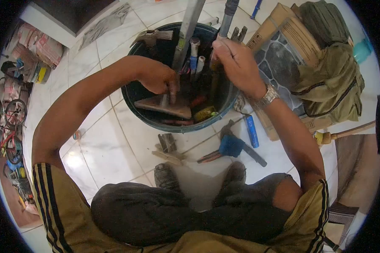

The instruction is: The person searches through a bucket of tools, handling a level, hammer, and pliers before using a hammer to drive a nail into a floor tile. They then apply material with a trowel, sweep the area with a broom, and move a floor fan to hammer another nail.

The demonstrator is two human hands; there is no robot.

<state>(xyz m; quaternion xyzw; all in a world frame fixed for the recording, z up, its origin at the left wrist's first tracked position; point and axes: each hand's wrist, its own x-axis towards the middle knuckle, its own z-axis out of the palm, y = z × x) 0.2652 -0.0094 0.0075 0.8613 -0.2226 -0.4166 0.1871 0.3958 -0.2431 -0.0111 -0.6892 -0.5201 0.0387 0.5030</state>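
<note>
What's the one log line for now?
left hand: at flat tool in bucket; right hand: around grey pole; floor: blue-handled tool beside bucket

Matt plastic bucket (133, 92), glossy tiles (109, 143)

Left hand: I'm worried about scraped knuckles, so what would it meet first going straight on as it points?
Probably the flat tool in the bucket: the left hand points down towards it, perhaps already touching; depth is unclear.

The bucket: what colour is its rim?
The bucket rim looks dark blue-green, best seen in the head view.
</note>
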